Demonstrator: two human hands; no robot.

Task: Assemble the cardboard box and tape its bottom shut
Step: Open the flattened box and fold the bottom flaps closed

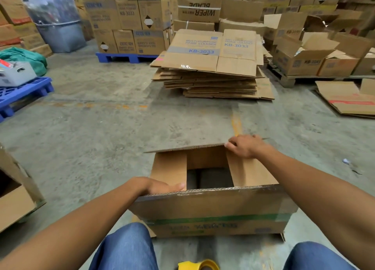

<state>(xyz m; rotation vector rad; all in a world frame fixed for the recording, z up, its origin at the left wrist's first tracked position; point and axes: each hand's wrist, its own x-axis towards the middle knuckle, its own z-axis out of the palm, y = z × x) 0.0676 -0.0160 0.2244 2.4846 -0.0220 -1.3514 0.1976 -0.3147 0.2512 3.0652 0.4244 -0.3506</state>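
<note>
1. The box [213, 206] stood on the concrete floor [97, 131] just in front of the person's knees, already opened out from flat into a squared shape, with the end being closed facing up.
2. The two short flaps, one at the left [168, 170] and one at the right [249, 174], were folded in and lay roughly level, with a dark gap between them that showed the floor through the box.
3. The left hand [160, 186] lay on the left flap just behind the near flap [211, 202]; the hand looked flat and pressing down, fingers loose and gripping nothing that could be seen.
4. The right hand [245, 146] reached to the far right corner, its fingers curled over the edge of the far flap [182, 148], which lay roughly level and angled outward, not yet closed.
5. The near flap stood up toward the person, unfolded too.
6. By this reading, squaring up and the short flaps were done; both long flaps remained to be folded in to meet over the gap.
7. No tape showed on the seam. A yellow tape roll [199, 265] lay at the bottom edge of the view between the knees, untouched, so taping was wholly left.
</note>
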